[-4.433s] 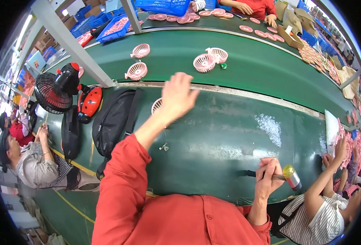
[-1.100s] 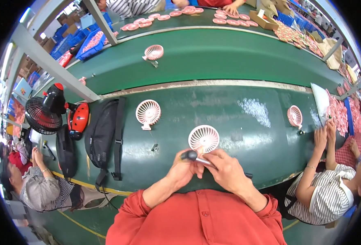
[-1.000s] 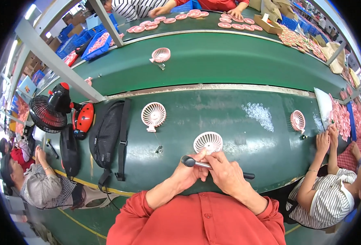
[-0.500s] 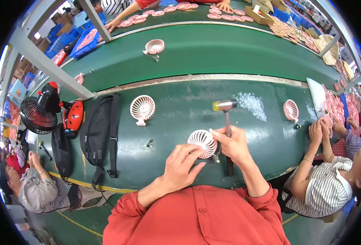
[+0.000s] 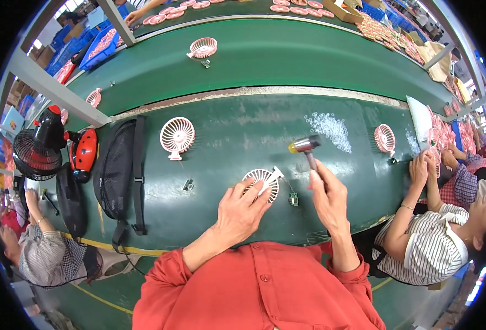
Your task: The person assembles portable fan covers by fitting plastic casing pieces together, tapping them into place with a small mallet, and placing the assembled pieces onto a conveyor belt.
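Note:
My left hand (image 5: pixel 239 209) is closed on a pale pink fan housing (image 5: pixel 270 192), its fingers lying over the ribbed round part. The housing's short stem (image 5: pixel 276 174) points up and right. From there a thin wire runs to a small green circuit board (image 5: pixel 293 199) on the table. My right hand (image 5: pixel 332 202) grips a hammer (image 5: pixel 311 159) by its handle, to the right of the housing. The hammer head (image 5: pixel 304 144) has a yellow face on its left and a dark one on its right. My palm hides the lower handle.
Small clear pieces (image 5: pixel 333 131) lie scattered beyond the hammer. Other fan housings stand at left (image 5: pixel 177 136) and right (image 5: pixel 384 138). Black bags (image 5: pixel 119 170) and a black-and-red fan (image 5: pixel 39 148) occupy the left side. A co-worker in stripes (image 5: pixel 424 242) sits at right; a green belt (image 5: pixel 265 60) runs behind.
My right hand has come off the fan housing and moved right, now wrapped round the hammer handle. The housing has turned under my left hand, and its circuit board now shows beside it.

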Demonstrator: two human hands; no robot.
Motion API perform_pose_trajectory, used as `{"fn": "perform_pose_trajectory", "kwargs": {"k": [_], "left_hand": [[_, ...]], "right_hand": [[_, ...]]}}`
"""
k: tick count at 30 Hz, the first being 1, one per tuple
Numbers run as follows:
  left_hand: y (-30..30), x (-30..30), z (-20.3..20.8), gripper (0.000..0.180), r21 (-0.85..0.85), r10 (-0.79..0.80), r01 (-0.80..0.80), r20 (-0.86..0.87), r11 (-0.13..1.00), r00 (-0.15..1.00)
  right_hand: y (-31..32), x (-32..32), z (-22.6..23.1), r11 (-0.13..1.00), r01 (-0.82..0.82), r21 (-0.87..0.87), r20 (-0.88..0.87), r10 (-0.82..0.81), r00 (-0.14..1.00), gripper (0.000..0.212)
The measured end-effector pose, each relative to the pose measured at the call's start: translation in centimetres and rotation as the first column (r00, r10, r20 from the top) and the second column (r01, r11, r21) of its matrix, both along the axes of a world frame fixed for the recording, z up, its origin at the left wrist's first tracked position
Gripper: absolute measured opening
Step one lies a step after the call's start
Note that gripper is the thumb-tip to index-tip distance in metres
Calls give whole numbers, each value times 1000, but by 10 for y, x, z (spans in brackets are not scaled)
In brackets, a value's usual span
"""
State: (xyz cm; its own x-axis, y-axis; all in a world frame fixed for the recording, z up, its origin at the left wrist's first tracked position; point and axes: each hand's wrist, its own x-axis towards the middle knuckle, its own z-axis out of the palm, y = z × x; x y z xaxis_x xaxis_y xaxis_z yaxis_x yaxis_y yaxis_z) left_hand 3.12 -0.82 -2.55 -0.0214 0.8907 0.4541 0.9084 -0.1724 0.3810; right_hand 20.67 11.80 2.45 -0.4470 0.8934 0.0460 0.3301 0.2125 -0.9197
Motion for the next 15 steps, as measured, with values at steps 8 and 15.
{"fn": "perform_pose_trajectory", "kwargs": {"k": [8, 15], "left_hand": [[-3, 0, 5, 35, 0, -1, 1, -5, 1000, 1000], [-8, -7, 14, 37, -52, -8, 17, 161, 998, 987]], "right_hand": [[-7, 11, -40, 983, -94, 158, 320, 39, 947, 20], [79, -3, -44, 985, 166, 40, 266, -171, 949, 25]]}}
